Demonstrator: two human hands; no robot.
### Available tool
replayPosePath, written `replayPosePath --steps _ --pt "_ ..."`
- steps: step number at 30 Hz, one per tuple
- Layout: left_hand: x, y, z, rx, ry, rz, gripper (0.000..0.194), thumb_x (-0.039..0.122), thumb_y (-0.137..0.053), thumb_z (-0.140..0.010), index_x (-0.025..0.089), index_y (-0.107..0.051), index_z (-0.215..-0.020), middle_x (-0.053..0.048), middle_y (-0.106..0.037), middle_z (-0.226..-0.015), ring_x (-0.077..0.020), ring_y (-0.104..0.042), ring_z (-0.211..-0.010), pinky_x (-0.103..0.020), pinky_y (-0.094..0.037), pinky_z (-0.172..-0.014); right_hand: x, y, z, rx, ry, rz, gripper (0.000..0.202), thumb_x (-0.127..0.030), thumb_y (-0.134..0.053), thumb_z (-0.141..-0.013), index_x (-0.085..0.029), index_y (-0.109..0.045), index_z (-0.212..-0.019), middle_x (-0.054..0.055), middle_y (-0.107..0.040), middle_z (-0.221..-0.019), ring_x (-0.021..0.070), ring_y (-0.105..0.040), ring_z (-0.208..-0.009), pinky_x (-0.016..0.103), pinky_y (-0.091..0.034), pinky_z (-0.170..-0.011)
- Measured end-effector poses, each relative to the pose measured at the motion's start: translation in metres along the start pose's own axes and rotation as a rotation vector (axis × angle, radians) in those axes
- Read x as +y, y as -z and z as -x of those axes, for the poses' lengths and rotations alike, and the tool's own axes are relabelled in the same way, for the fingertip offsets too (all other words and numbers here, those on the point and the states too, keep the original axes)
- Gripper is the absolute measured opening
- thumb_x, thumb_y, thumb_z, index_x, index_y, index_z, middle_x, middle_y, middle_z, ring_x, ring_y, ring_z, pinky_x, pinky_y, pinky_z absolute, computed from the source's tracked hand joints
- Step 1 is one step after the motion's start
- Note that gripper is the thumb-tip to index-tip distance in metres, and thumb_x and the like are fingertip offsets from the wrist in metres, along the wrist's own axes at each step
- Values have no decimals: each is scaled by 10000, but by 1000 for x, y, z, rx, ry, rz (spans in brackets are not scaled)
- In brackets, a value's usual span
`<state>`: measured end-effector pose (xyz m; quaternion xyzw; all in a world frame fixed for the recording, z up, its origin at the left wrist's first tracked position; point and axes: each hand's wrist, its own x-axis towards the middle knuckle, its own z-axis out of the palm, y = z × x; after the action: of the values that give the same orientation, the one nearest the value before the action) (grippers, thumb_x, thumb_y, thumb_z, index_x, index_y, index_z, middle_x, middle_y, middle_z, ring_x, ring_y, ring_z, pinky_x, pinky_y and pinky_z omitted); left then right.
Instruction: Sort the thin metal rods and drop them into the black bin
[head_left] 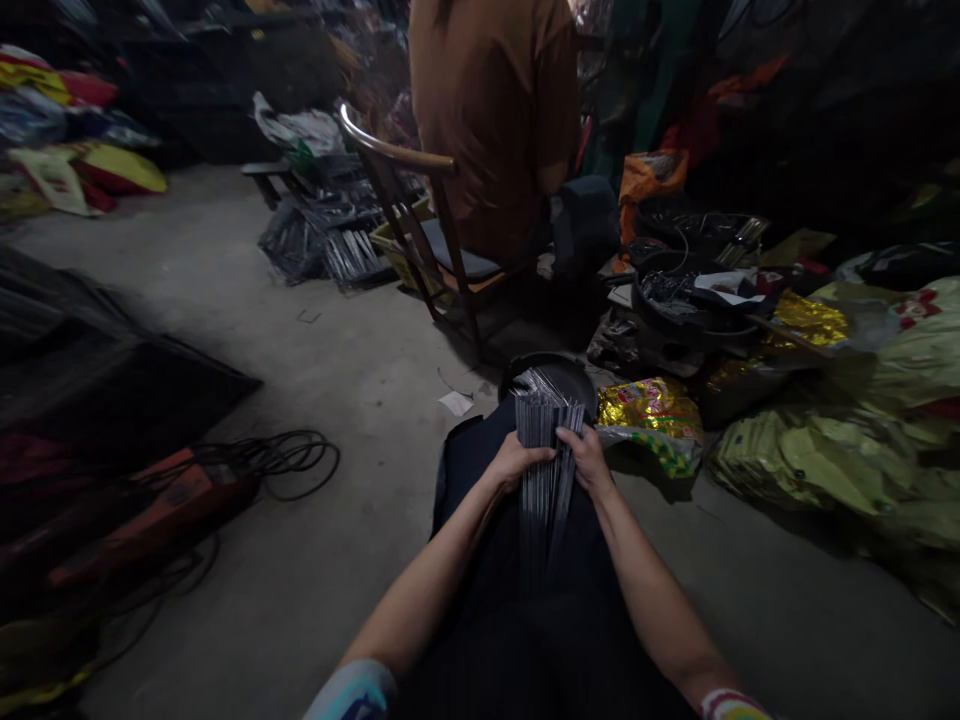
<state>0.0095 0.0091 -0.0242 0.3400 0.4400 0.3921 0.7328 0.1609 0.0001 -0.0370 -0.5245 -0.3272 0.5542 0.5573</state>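
A thick bundle of thin grey metal rods (535, 480) rests lengthwise over the dark cloth (465, 490) on my lap. My left hand (517, 460) is wrapped round the larger part of it from the left, thumb across the top. On the other side, my right hand (586, 455) grips a smaller group of the same rods, thumb pressed near their upper ends. A narrow gap parts the two groups near the top. Just beyond the rod ends stands a round black basin (581, 375), with more loose rods (540, 382) lying in it.
A person in a brown shirt (487, 120) sits ahead on a wooden chair (442, 230). Gold packaging (652, 405) and pale green sacks (787, 460) lie to the right. Coiled black cable (300, 465) and an orange-red object (150, 510) are on the floor at left.
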Motion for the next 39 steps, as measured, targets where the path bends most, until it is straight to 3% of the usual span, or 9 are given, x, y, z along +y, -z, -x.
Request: replayPosePath --steps 4,10,15,21,25,29,36,39 --pt "1 0 1 4 -1 -16 467 201 -882 -496 94 -711 -918 -82 -730 -875 -204 -661 -764 -345 -508 -792 -4 0 2 10 -60 -80 258 -379 -754 -675 -193 -644 -816 -44 -604 -593 130 -545 -525 264 -472 -586" --pt "-3 -1 -2 -3 -31 -23 541 210 -892 -481 88 -717 -978 -106 -736 -950 -231 -671 -843 -362 -502 -843 5 0 -3 18 52 123 301 -401 -793 -657 -166 -671 -801 -9 -656 -706 145 -588 -640 264 -470 -653" --pt "-4 0 -2 0 -22 -15 503 207 -874 -512 87 -712 -973 -96 -733 -910 -220 -671 -802 -345 -509 -802 7 -1 -3 34 59 112 296 -415 -776 -669 -162 -666 -778 -11 -646 -691 141 -576 -628 260 -463 -636" --pt "-4 1 1 -15 -15 1 397 196 -834 -553 87 -697 -910 -80 -722 -842 -194 -659 -713 -331 -518 -731 0 -4 2 53 -43 -45 258 -401 -745 -681 -191 -622 -768 -54 -570 -570 109 -496 -481 235 -432 -501" --pt "-5 2 1 -39 -25 0 378 135 -805 -538 98 -680 -893 -54 -715 -795 -172 -647 -665 -310 -515 -700 -3 -7 3 45 -6 26 350 -409 -800 -633 -173 -665 -853 -34 -609 -631 107 -516 -514 230 -446 -504" --pt "-4 3 1 -52 -10 -4 385 135 -793 -541 97 -672 -904 -51 -711 -770 -179 -647 -639 -317 -517 -674 -2 -7 1 48 -39 80 346 -450 -802 -623 -171 -653 -763 -47 -564 -557 101 -468 -456 231 -405 -441" --pt "0 2 3 5 -32 -22 383 154 -832 -503 108 -692 -857 -37 -710 -794 -177 -642 -701 -303 -507 -727 -6 -5 4 42 -48 -57 300 -418 -780 -639 -187 -652 -780 -7 -663 -658 150 -599 -573 272 -510 -588" --pt "1 2 4 -21 -42 -15 381 173 -841 -512 104 -697 -858 -50 -715 -814 -182 -645 -720 -305 -509 -732 -11 -5 7 40 -126 -95 308 -438 -757 -659 -197 -631 -803 -24 -624 -576 138 -555 -482 265 -500 -507"
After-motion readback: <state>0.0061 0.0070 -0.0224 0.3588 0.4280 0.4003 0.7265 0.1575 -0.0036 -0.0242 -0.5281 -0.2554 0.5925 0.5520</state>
